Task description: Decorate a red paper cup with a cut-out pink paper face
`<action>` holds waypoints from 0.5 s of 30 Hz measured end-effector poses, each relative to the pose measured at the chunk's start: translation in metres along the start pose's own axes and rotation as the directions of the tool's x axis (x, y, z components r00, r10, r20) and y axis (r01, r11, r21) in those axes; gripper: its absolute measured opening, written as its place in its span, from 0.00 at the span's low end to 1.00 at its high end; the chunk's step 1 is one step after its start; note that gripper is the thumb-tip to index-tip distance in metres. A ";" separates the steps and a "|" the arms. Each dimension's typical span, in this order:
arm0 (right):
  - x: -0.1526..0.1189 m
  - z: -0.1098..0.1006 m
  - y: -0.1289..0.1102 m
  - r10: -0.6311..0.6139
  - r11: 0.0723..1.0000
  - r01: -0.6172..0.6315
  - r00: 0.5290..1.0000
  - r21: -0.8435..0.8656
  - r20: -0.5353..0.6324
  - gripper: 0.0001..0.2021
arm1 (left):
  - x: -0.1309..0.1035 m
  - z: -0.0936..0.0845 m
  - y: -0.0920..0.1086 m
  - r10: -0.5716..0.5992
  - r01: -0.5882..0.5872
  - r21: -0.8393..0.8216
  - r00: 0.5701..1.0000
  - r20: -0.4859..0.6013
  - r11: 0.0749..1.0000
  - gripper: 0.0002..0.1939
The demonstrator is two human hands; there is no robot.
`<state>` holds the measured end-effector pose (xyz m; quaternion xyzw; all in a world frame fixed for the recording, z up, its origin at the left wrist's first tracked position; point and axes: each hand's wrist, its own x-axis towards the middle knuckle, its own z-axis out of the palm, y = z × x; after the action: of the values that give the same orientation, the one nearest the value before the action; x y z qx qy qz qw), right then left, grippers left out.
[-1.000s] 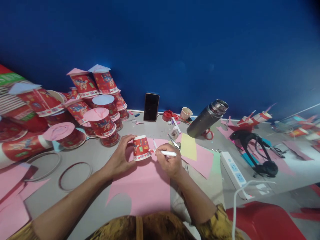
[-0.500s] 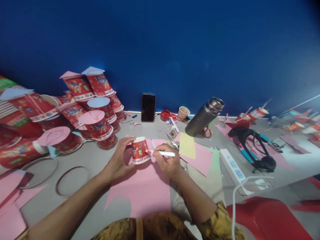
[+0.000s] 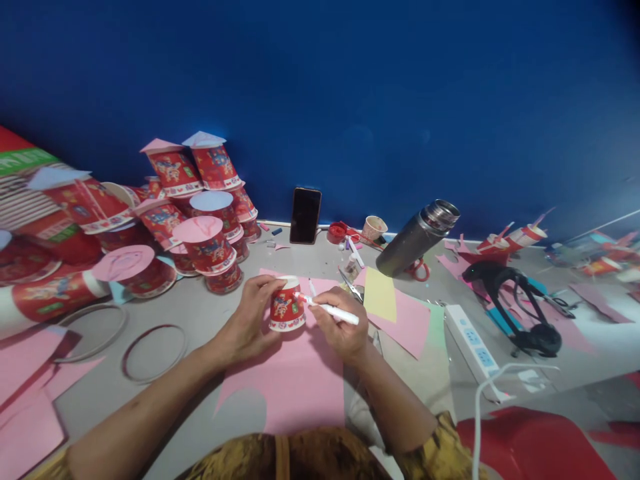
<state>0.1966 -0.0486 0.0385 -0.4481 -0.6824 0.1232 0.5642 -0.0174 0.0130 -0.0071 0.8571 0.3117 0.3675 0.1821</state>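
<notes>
My left hand [image 3: 251,322] grips a red printed paper cup [image 3: 287,308] from its left side, with the wide rim down. The fingers of my right hand [image 3: 343,327] are closed round a white marker [image 3: 334,311], whose red tip is at the cup's upper right side. Under both hands lies a cut sheet of pink paper [image 3: 300,393]. Scissors [image 3: 353,288] rest just beyond my right hand, beside a yellow sheet [image 3: 381,295].
Stacked red cups [image 3: 203,243] with paper discs crowd the left. A phone [image 3: 305,215] leans on the blue wall. A steel bottle [image 3: 417,237], a power strip [image 3: 470,347] and a black headset-like frame [image 3: 513,300] stand or lie to the right.
The cup has turned in my left hand, showing a different part of its print. The marker tip has moved up the cup's side. The whole view has shifted slightly.
</notes>
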 end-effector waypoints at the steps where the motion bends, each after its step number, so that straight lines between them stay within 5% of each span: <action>1: 0.001 0.001 -0.001 -0.034 0.999 0.034 0.999 -0.004 0.016 0.06 | 0.000 0.000 0.001 0.009 -0.009 -0.006 1.000 0.011 1.000 0.43; 7: 0.001 0.005 0.000 -0.085 0.994 0.089 0.994 -0.062 0.069 0.07 | 0.000 0.002 0.002 0.015 -0.016 -0.062 1.000 -0.019 0.998 0.42; 15: -0.002 0.000 0.006 0.006 0.998 -0.010 0.998 -0.063 -0.067 0.06 | 0.004 -0.002 0.004 0.022 -0.021 -0.033 1.000 0.003 0.999 0.38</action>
<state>0.1995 -0.0466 0.0329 -0.4723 -0.6651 0.0885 0.5716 -0.0156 0.0130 -0.0016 0.8579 0.2961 0.3731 0.1928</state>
